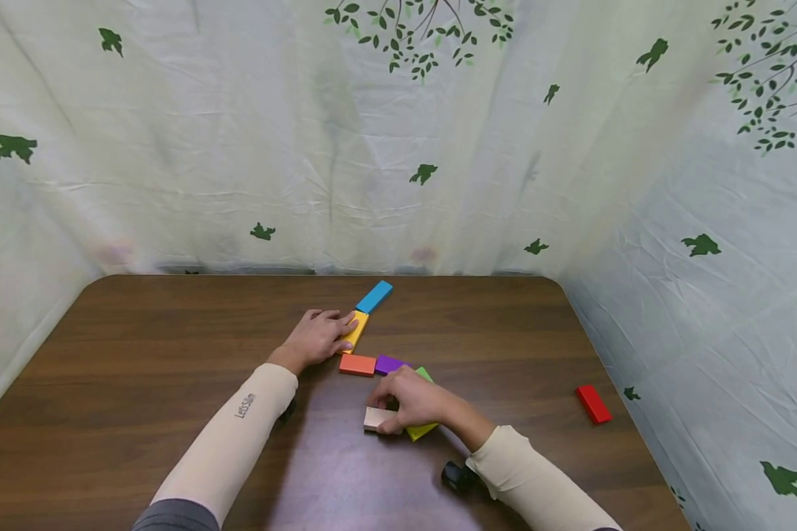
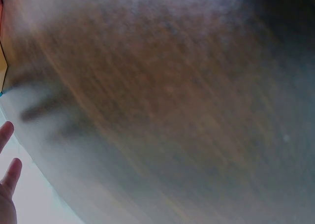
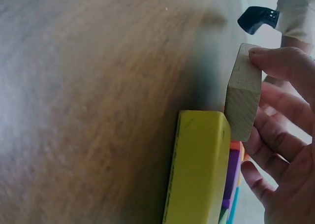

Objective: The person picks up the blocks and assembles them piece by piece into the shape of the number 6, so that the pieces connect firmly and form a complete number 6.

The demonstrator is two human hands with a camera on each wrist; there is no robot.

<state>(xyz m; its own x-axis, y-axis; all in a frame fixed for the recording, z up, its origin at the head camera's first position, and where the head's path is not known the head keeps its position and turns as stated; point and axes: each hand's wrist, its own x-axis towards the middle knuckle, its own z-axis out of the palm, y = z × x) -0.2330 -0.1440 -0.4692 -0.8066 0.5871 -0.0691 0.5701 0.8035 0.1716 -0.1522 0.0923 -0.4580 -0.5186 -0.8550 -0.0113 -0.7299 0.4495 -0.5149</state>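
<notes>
With thumb and fingers, my right hand (image 1: 415, 398) grips a plain wooden block (image 1: 378, 419). In the right wrist view this wooden block (image 3: 243, 93) is beside the end of a yellow-green block (image 3: 199, 165). My left hand (image 1: 315, 338) has its thumb and index finger on a yellow block (image 1: 356, 330), apparently pinching it; its other fingers stick out. A blue block (image 1: 375, 296) lies at the yellow block's far end. An orange block (image 1: 357, 365) lies by its near end, with a purple block (image 1: 390, 365) alongside. My right hand partly hides a light green block (image 1: 424, 375).
A red block (image 1: 594, 404) lies apart near the right edge of the brown wooden table (image 1: 173, 354). White curtains (image 1: 239, 133) with leaf prints hang behind and beside the table. A black wrist device (image 1: 456, 476) sits under my right forearm.
</notes>
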